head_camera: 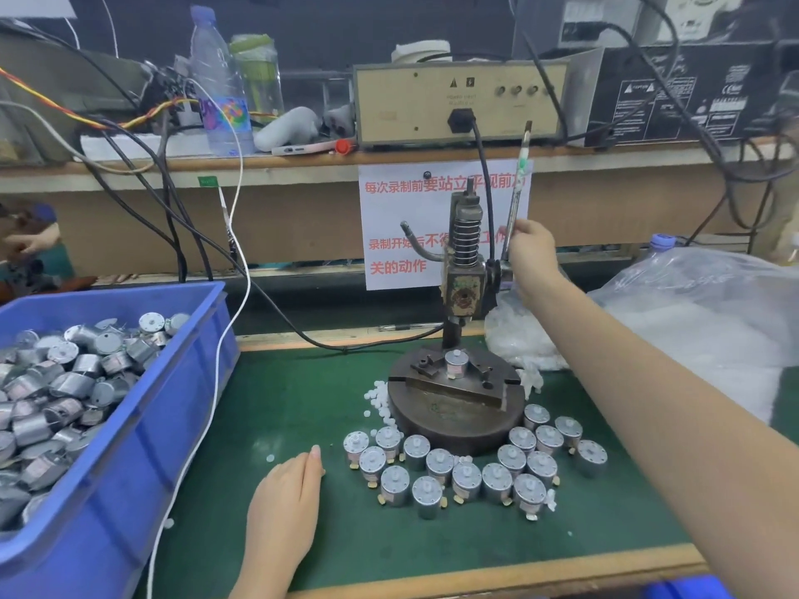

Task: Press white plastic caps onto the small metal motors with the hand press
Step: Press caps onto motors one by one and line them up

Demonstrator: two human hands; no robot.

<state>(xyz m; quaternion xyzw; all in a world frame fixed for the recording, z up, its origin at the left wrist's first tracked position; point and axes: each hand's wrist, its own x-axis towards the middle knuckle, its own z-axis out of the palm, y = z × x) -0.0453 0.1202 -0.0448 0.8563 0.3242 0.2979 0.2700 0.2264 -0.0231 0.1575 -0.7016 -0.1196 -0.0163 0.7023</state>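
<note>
A: Status at the hand press?

B: One motor stands upright in the fixture on the press's round base, directly under the ram. There's a white cap on top of it. The ram is up, clear of the cap.

A: Hands?

B: The right hand is up at the press's right side, fingers wrapped round the lever. The lever stands near vertical. The left hand lies flat on the green mat, front-left of the press base. Its fingers are straight and together, holding nothing.

A: Stock?

B: A cluster of motors stands upright just in front of the press base. Some loose caps are scattered against the base's left side. The blue bin, heaped with motors, is well left of the press. A clear bag of small white parts sits just behind-right of the base. Can't tell if those are caps.
</note>
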